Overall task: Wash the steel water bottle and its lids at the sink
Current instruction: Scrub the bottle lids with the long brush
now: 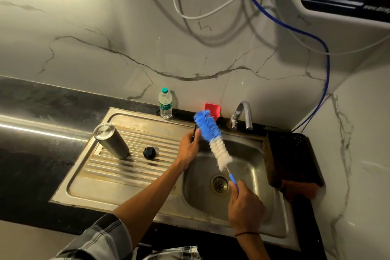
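Right hand [244, 205] grips the bottle brush [213, 139] by its handle, bristles raised; left hand [188, 145], beyond it, pinches a thin dark object.

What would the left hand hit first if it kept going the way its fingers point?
Probably the bottle brush: the left hand, pinching a small dark item, points up and right at its blue bristles, which look to be touching the fingertips already. Depth is unclear from one view; beyond lies the red holder.

Steel drainboard [109, 177]: steel bottle [111, 140], black lid [149, 152].
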